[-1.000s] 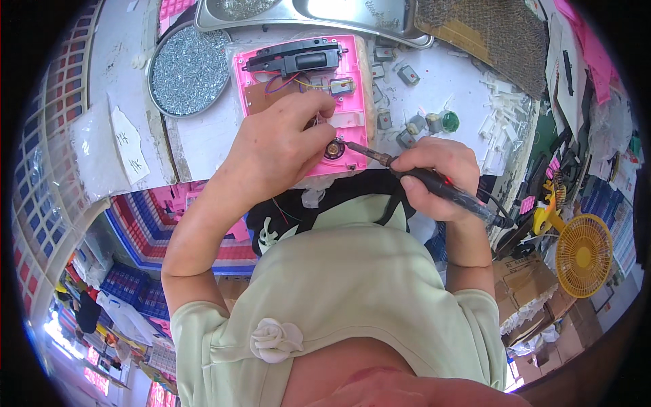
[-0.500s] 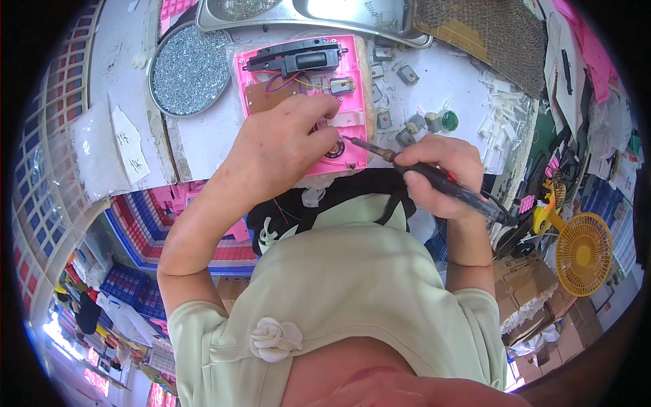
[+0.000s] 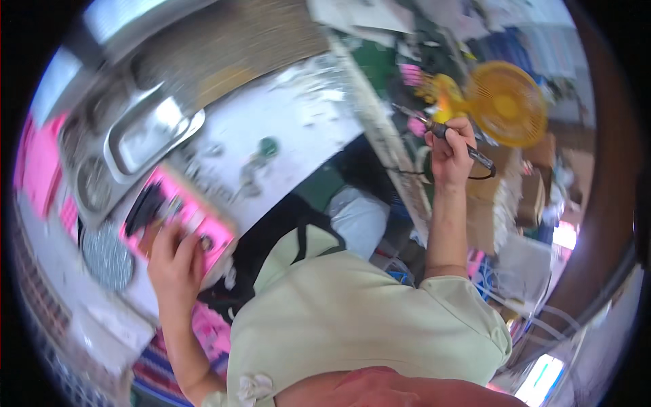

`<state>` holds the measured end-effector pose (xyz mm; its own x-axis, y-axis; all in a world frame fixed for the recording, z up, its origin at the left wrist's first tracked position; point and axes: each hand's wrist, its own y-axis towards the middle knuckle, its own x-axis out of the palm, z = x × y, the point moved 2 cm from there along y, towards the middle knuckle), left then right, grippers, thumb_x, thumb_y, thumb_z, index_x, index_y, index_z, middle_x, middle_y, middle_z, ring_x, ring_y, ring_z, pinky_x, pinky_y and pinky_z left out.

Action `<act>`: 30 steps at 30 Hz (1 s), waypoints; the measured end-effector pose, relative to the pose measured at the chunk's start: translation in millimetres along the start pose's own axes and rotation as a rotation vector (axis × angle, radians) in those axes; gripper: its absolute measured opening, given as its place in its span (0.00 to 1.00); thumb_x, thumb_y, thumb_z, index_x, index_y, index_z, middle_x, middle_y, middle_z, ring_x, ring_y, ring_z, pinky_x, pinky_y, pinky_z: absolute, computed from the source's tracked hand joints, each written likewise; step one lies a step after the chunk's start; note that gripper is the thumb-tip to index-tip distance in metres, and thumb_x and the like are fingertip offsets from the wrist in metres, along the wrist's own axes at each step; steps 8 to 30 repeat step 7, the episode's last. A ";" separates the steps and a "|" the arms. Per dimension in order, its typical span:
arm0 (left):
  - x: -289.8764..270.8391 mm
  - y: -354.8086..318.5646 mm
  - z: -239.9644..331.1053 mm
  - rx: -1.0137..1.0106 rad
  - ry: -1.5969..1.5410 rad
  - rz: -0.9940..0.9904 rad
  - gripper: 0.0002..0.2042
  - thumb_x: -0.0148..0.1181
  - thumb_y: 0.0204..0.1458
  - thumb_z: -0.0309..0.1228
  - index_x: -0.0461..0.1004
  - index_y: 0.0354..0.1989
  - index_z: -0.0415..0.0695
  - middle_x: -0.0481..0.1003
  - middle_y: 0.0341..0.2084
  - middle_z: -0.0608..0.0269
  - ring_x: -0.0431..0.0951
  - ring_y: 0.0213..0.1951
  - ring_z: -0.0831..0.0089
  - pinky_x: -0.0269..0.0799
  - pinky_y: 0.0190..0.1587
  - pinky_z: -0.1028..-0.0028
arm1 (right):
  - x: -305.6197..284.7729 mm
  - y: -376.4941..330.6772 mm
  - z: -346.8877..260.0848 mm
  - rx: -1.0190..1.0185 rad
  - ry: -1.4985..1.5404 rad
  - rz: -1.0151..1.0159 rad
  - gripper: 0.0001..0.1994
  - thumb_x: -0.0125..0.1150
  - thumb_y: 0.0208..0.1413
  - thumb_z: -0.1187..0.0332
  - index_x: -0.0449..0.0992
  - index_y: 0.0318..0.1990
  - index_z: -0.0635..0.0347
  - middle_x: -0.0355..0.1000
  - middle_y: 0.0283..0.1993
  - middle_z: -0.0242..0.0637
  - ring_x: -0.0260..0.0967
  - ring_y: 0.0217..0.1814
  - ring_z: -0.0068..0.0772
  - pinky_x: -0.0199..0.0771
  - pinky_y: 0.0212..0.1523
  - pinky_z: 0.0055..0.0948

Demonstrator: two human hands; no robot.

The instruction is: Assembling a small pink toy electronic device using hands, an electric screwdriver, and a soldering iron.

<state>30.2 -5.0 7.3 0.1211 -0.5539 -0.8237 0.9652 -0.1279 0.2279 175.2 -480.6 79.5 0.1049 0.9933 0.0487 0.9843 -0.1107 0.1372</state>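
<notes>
My left hand (image 3: pixel 178 261) rests on a pink tray (image 3: pixel 178 216) holding a small circuit board and dark parts, fingers pressed on the tray's near edge. Far out to the right, my right hand (image 3: pixel 449 152) is raised off the table and grips a soldering iron (image 3: pixel 444 132) with a black handle, its tip pointing up and left. A black cord loops below that hand. The picture is tilted and blurred, so small parts on the tray are hard to tell apart.
A yellow fan (image 3: pixel 502 102) stands right behind my right hand. A metal tray (image 3: pixel 146 139) and a round glittery grey disc (image 3: pixel 107 256) lie by the pink tray on the white table (image 3: pixel 291 142). A small green item (image 3: pixel 269 146) sits mid-table. Cardboard boxes lie at right.
My head has turned to the right, tilting the view. My right hand has carried the soldering iron away from the pink tray, out toward the yellow fan. My left hand stays on the tray.
</notes>
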 end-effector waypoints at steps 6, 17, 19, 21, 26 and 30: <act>-3.6 -8.8 -1.2 0.009 -0.058 -0.003 0.13 0.67 0.51 0.21 0.80 0.46 0.42 0.75 0.48 0.48 0.80 0.44 0.52 0.77 0.45 0.61 | -101.2 -21.8 -37.1 -0.220 -0.186 0.519 0.02 0.58 0.56 0.78 0.74 0.34 0.60 0.68 0.25 0.27 0.57 0.19 0.14 0.72 0.29 0.22; -1.6 -10.0 -3.8 0.021 -0.051 0.000 0.13 0.67 0.51 0.21 0.80 0.46 0.42 0.74 0.49 0.48 0.80 0.44 0.52 0.77 0.45 0.61 | -108.1 -21.9 -34.3 -0.198 -0.195 0.541 0.02 0.59 0.55 0.77 0.74 0.35 0.60 0.69 0.26 0.28 0.58 0.19 0.15 0.72 0.28 0.23; -1.6 -10.0 -3.8 0.021 -0.051 0.000 0.13 0.67 0.51 0.21 0.80 0.46 0.42 0.74 0.49 0.48 0.80 0.44 0.52 0.77 0.45 0.61 | -108.1 -21.9 -34.3 -0.198 -0.195 0.541 0.02 0.59 0.55 0.77 0.74 0.35 0.60 0.69 0.26 0.28 0.58 0.19 0.15 0.72 0.28 0.23; -1.6 -10.0 -3.8 0.021 -0.051 0.000 0.13 0.67 0.51 0.21 0.80 0.46 0.42 0.74 0.49 0.48 0.80 0.44 0.52 0.77 0.45 0.61 | -108.1 -21.9 -34.3 -0.198 -0.195 0.541 0.02 0.59 0.55 0.77 0.74 0.35 0.60 0.69 0.26 0.28 0.58 0.19 0.15 0.72 0.28 0.23; -1.6 -10.0 -3.8 0.021 -0.051 0.000 0.13 0.67 0.51 0.21 0.80 0.46 0.42 0.74 0.49 0.48 0.80 0.44 0.52 0.77 0.45 0.61 | -108.1 -21.9 -34.3 -0.198 -0.195 0.541 0.02 0.59 0.55 0.77 0.74 0.35 0.60 0.69 0.26 0.28 0.58 0.19 0.15 0.72 0.28 0.23; -1.6 -10.0 -3.8 0.021 -0.051 0.000 0.13 0.67 0.51 0.21 0.80 0.46 0.42 0.74 0.49 0.48 0.80 0.44 0.52 0.77 0.45 0.61 | -108.1 -21.9 -34.3 -0.198 -0.195 0.541 0.02 0.59 0.55 0.77 0.74 0.35 0.60 0.69 0.26 0.28 0.58 0.19 0.15 0.72 0.28 0.23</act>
